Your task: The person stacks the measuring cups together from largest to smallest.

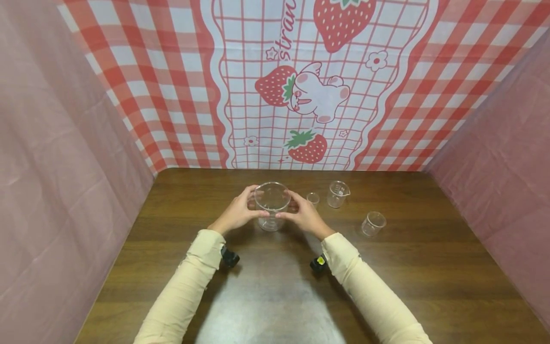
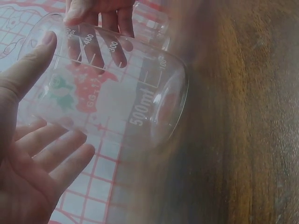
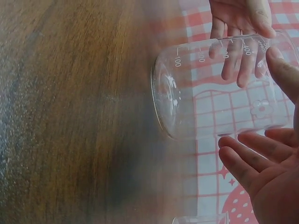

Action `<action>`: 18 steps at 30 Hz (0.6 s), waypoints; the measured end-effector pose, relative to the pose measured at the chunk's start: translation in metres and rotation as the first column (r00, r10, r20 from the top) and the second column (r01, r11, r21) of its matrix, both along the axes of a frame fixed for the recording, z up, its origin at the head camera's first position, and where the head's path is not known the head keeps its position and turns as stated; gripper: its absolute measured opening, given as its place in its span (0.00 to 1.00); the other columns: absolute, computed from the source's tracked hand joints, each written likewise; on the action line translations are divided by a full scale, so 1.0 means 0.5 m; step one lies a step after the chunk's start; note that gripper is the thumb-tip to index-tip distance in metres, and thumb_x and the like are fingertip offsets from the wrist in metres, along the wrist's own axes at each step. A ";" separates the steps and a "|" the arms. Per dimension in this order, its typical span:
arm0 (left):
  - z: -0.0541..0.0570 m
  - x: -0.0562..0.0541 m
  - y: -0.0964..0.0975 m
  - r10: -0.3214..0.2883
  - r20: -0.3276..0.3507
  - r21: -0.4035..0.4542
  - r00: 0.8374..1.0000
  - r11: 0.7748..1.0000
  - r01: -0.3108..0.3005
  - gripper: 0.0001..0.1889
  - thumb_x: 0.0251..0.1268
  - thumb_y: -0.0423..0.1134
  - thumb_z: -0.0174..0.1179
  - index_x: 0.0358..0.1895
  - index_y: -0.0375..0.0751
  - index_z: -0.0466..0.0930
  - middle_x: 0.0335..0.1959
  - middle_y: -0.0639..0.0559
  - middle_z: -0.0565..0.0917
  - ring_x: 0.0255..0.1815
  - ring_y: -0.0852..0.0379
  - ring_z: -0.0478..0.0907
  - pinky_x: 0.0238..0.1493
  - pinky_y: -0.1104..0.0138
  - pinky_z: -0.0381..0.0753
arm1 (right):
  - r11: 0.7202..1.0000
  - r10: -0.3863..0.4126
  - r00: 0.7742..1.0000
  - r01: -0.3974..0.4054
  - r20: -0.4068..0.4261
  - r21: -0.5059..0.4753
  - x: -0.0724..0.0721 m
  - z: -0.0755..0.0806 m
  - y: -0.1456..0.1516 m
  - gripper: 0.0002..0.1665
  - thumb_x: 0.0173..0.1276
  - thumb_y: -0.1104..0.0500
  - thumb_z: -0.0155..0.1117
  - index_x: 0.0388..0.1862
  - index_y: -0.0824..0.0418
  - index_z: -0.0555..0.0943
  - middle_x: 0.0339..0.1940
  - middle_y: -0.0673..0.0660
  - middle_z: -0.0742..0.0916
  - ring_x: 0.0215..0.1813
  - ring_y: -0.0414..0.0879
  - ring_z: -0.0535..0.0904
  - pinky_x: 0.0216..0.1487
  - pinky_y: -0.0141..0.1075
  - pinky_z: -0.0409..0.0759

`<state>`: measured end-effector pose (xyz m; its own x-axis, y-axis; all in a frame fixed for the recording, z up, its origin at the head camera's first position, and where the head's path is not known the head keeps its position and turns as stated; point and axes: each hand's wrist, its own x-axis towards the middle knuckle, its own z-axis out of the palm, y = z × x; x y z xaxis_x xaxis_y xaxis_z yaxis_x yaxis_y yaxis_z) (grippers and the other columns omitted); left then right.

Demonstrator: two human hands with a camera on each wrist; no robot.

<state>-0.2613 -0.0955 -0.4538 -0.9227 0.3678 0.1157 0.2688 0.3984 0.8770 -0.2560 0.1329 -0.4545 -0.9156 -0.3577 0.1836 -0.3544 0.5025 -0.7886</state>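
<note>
A large clear glass beaker (image 1: 272, 203) is held upright between the two hands near the back of the table. White graduations and a "500ml" mark show on its wall in the left wrist view. My left hand (image 1: 237, 211) grips its left side, thumb in front and fingers behind. From the right, my right hand (image 1: 308, 217) holds it the same way. Both thumbs lie near the rim, close to each other. Whether the beaker's base touches the tabletop, I cannot tell.
Right of the hands stand a very small glass vessel (image 1: 312, 198), a spouted beaker (image 1: 338, 196) and a small beaker (image 1: 373, 224). All are on the brown wooden table (image 1: 258, 296). Behind it hangs a red-checked strawberry cloth (image 1: 180, 95); pink curtains (image 1: 51, 167) flank both sides.
</note>
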 end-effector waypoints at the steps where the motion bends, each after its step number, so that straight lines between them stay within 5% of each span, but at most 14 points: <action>1: 0.000 -0.001 0.001 0.002 0.006 0.006 1.000 1.000 -0.002 0.43 0.51 0.43 0.74 0.69 0.41 0.61 0.67 0.39 0.74 0.63 0.41 0.76 0.63 0.52 0.78 | 1.000 -0.001 1.000 0.001 0.003 -0.002 0.000 0.000 0.000 0.45 0.56 0.56 0.76 0.69 0.69 0.67 0.61 0.69 0.80 0.54 0.61 0.83 0.56 0.47 0.83; 18: 0.009 0.003 0.007 0.013 0.006 0.035 1.000 0.999 -0.013 0.43 0.48 0.41 0.76 0.68 0.37 0.62 0.65 0.38 0.75 0.64 0.42 0.75 0.63 0.54 0.79 | 1.000 -0.007 1.000 0.008 0.013 -0.024 0.004 0.008 0.004 0.44 0.55 0.58 0.76 0.69 0.68 0.68 0.63 0.68 0.79 0.54 0.61 0.84 0.56 0.46 0.84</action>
